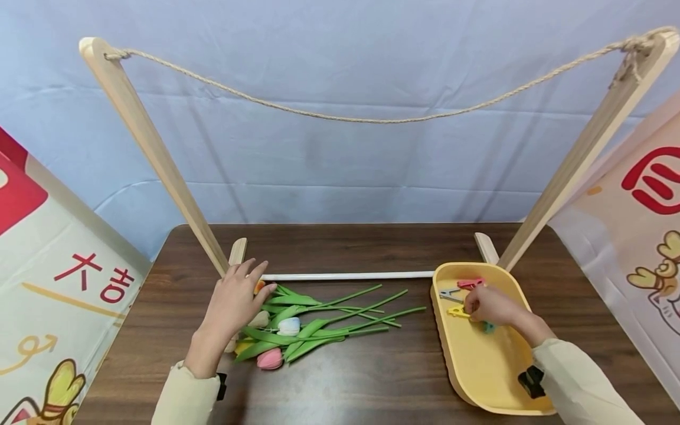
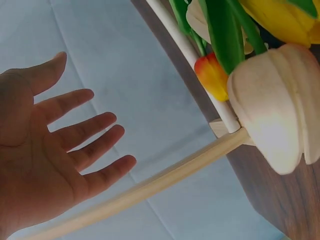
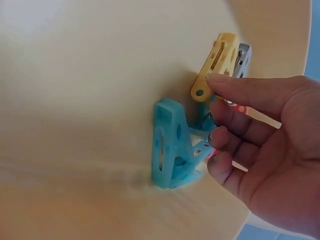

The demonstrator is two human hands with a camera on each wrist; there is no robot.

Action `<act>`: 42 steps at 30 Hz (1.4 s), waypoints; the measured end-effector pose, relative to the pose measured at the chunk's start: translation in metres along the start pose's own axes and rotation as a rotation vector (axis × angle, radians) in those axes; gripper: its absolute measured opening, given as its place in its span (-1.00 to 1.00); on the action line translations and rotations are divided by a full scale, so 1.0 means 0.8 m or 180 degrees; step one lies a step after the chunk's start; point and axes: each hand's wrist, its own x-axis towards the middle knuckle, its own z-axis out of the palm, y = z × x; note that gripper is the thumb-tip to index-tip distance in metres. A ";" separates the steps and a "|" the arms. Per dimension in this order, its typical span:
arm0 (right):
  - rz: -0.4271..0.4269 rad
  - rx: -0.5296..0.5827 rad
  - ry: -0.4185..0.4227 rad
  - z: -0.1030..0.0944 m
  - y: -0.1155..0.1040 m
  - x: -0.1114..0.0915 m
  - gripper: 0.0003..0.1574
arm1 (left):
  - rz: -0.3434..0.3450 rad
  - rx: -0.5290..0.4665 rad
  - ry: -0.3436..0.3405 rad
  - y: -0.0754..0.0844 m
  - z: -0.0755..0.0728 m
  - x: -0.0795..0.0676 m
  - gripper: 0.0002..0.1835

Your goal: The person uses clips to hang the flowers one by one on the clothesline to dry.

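Note:
My left hand (image 1: 234, 301) hovers over the flower-head end of a bunch of artificial tulips (image 1: 289, 326). Its fingers are spread and hold nothing in the left wrist view. A white tulip (image 2: 270, 107) and a small orange-yellow tulip (image 2: 212, 77) show beyond it there. Inside the yellow basin (image 1: 478, 378), my right hand (image 1: 496, 307) has curled fingers, with thumb and index finger pinching the end of a yellow clothespin (image 3: 216, 65). Teal clothespins (image 3: 170, 145) lie just by the fingertips. A grey clothespin (image 1: 450, 294) and a red clothespin (image 1: 470, 284) rest near the basin's far end.
A wooden frame stands on the brown table (image 1: 345, 389), its left post (image 1: 159, 159) and right post (image 1: 589, 147) joined on top by a sagging twine rope (image 1: 372, 120). Low between them runs a white rod (image 1: 350, 275). Behind hangs a pale blue cloth (image 1: 329, 159).

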 end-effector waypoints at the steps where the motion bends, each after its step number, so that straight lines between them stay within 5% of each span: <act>1: -0.0018 0.0013 -0.0014 0.000 0.000 0.000 -0.75 | 0.0015 0.0006 0.0009 0.001 0.001 0.000 -0.45; 10: -0.0261 -0.0080 0.0257 -0.033 -0.026 -0.007 -0.66 | 0.0279 -0.0141 0.0159 0.029 0.015 0.011 -0.52; 16: -0.0286 -0.0411 0.0692 -0.063 -0.083 -0.005 -0.83 | 0.0624 -0.0501 0.0110 0.085 0.019 0.031 -0.58; 23: -0.0875 -0.0671 0.1072 -0.057 -0.158 0.008 -0.76 | 0.1387 -0.0417 0.0213 0.159 0.015 0.042 -0.65; 27: -0.1194 -0.0637 0.1112 -0.049 -0.188 0.016 -0.72 | 0.1594 -0.0296 0.0354 0.186 0.011 0.040 -0.70; 33: -0.1250 -0.0503 0.1009 -0.042 -0.208 0.020 -0.69 | 0.1587 -0.0343 0.0524 0.192 0.008 0.038 -0.85; 38: -0.1331 -0.0336 0.1256 -0.041 -0.207 0.023 -0.76 | 0.1605 -0.0589 0.0658 0.184 0.006 0.037 -0.88; 42: -0.1385 -0.0043 0.1425 -0.043 -0.200 0.023 -0.51 | 0.1484 -0.1004 0.0692 0.176 -0.002 0.038 -0.90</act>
